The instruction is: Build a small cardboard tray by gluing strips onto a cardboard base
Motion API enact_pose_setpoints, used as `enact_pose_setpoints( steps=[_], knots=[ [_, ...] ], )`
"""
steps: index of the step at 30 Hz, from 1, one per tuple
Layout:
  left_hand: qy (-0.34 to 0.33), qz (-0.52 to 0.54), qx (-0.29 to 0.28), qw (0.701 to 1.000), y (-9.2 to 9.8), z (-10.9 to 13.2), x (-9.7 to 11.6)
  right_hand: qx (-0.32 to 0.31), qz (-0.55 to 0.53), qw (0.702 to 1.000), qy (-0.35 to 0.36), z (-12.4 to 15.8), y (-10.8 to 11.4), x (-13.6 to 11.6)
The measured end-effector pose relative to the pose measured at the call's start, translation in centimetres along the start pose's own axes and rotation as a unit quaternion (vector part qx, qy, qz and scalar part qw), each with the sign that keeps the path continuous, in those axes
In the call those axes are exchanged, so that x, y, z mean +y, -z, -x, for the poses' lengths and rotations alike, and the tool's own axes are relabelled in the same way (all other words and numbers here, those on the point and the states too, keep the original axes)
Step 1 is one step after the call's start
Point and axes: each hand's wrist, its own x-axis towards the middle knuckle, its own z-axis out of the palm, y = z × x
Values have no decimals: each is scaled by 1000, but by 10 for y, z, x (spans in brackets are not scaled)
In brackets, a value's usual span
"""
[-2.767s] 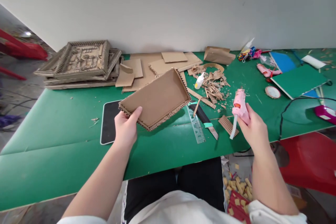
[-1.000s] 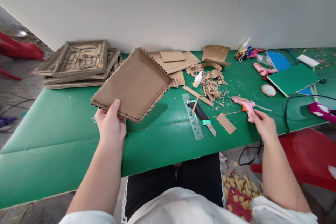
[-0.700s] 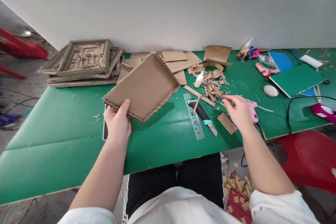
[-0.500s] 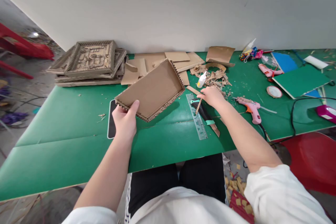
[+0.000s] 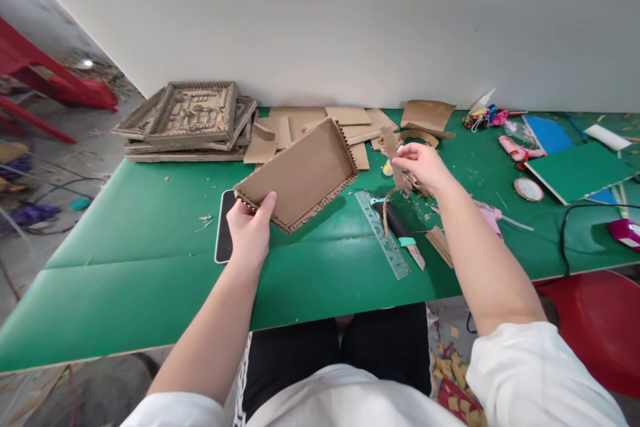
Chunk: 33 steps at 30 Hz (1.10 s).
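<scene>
My left hand [image 5: 249, 231] grips the near corner of a shallow cardboard tray [image 5: 300, 173] with corrugated raised edges, holding it tilted above the green table [image 5: 150, 260]. My right hand [image 5: 423, 165] is lifted over the scrap pile and pinches a narrow cardboard strip [image 5: 393, 153] that hangs and curls down towards the knife. A pink glue gun [image 5: 493, 219] lies on the table, partly hidden behind my right forearm.
A utility knife [image 5: 403, 233] and a clear ruler [image 5: 383, 233] lie by the front edge. A phone [image 5: 225, 235] sits under my left hand. Stacked cardboard frames [image 5: 190, 120], flat cardboard sheets [image 5: 310, 121], scraps, a red chair [image 5: 600, 327] at right.
My right hand set the glue gun down on the table, reached left to the scrap pile and lifted a cardboard strip. The tray stays held in my left hand.
</scene>
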Motion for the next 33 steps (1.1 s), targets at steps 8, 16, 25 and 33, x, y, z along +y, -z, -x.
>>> enact_pose_setpoints(
  steps=[8,16,25,33],
  knots=[
    [29,-61,-64,996,0,5,-6,44,-302,952,19,3,8,-27],
    [45,-71,-96,992,-3,6,1,-57,-404,913,1,19,-6,-68],
    [18,-99,-252,962,-1,-5,20,-80,-284,951,98,28,-24,-124],
    [-10,-117,-265,957,10,-14,17,-26,66,927,368,51,-36,-147]
  ],
)
